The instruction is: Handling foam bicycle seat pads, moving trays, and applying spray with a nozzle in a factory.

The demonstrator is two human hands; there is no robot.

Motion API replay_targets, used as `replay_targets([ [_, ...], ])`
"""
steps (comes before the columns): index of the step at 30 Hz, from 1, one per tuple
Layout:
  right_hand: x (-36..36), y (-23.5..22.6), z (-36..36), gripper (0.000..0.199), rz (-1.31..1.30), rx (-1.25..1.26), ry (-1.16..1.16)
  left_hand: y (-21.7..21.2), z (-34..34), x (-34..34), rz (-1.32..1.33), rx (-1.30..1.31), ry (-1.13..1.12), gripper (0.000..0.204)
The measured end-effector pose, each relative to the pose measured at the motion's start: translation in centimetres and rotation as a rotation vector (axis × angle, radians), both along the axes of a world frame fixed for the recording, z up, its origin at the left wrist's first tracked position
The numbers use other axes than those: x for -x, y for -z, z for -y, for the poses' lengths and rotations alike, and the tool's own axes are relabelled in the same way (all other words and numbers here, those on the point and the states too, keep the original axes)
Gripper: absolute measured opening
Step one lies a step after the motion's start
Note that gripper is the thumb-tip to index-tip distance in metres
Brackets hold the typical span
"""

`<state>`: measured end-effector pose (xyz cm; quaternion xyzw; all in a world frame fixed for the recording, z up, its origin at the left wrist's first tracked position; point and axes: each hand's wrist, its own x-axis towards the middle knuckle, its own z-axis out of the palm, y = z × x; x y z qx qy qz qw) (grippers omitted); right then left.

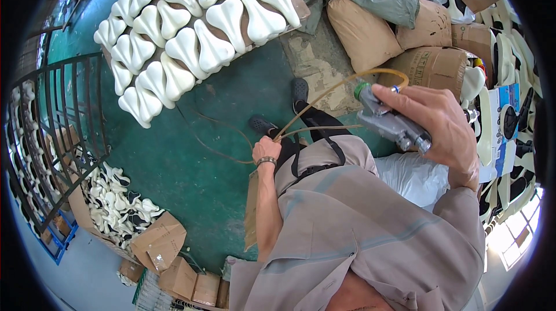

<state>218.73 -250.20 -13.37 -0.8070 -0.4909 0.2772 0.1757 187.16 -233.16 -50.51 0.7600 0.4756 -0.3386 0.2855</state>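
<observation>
A grey metal spray gun (394, 123) with a green fitting is raised at the right, and my right hand (445, 123) is closed around it. From the gun a yellowish hose (324, 94) loops across to my left hand (266, 149), which grips it low in front of my body. A second length of hose passes through the same fist. Beyond the left hand, thinner lines of hose curve over the floor. White foam bicycle saddles (226, 18) lie in rows on a brown board (296, 7) at the far left, apart from both hands.
A black metal rack (63, 114) stands at the left. Below it, a carton (159, 241) overflows with white and black saddle pieces (119, 201). Brown sacks (362, 33) and a large carton (425, 70) are piled far right. White plastic (411, 175) lies beside my right side.
</observation>
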Motion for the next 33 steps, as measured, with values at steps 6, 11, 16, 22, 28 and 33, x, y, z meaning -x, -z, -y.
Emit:
replay_targets([
  [6,0.2,0.5,0.4,0.071,0.069,-0.077,0.057,0.5,0.4,-0.1,-0.022,0.013,0.060,0.045],
  [11,-0.3,0.1,2.2,0.073,0.013,-0.035,0.077,0.4,0.5,-1.3,-0.014,0.010,0.036,0.042],
  [16,-1.7,0.2,2.8,0.070,-0.019,-0.048,0.107,0.4,0.6,-1.9,-0.011,0.007,0.068,0.042],
  [22,-4.2,1.2,3.3,0.077,0.087,-0.032,0.201,0.6,0.8,-3.3,-0.018,0.019,0.085,0.046],
  [28,-4.6,1.4,2.2,0.079,0.115,0.001,0.226,0.4,1.1,-4.2,-0.030,0.005,0.082,0.047],
  [33,-5.0,1.6,2.4,0.075,0.084,-0.090,0.198,0.5,0.9,-4.1,-0.029,-0.007,0.076,0.047],
])
